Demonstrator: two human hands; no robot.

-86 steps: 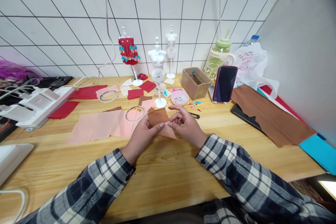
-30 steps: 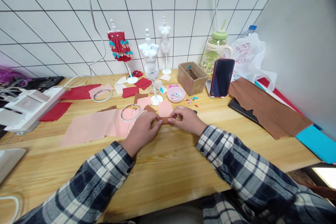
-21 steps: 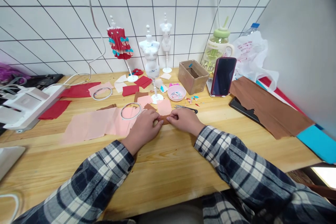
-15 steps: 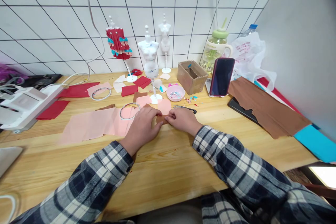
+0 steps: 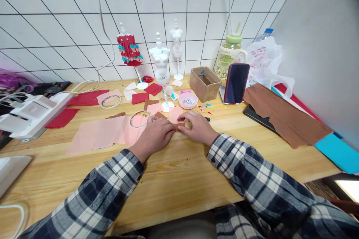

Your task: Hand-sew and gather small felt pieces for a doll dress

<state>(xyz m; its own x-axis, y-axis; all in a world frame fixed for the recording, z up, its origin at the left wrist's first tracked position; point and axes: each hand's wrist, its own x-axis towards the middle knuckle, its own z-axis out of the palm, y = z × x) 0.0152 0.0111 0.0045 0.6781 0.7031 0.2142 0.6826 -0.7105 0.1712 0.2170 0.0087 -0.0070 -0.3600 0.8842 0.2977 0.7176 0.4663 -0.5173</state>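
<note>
A small folded strip of brown cloth [image 5: 180, 124] lies on the table between my hands. My left hand [image 5: 157, 134] is closed over its left end, with thumb and fingertips together on the cloth. At the other end my right hand [image 5: 198, 127] has thumb and forefinger apart, the thumb tip by the near edge of the strip. Just behind lies a pink cloth square [image 5: 175, 113]. Black-handled scissors [image 5: 207, 119] are mostly hidden behind my right hand. A metal ring [image 5: 140, 119] rests on pink cloth [image 5: 98, 134] beside my left hand.
Behind stand two bare white mannequins [image 5: 162, 65] and one in a red ruffled dress [image 5: 129, 50]. A pink bowl of beads [image 5: 188, 101], a cardboard box [image 5: 205, 84] and a propped phone [image 5: 237, 83] are to their right. A power strip [image 5: 36, 115] sits left, brown cloth [image 5: 288, 115] right.
My right thumb and forefinger have spread apart from their pinch on the brown strip. My left fingers have moved slightly right and closed over its left end. The view has shifted a little.
</note>
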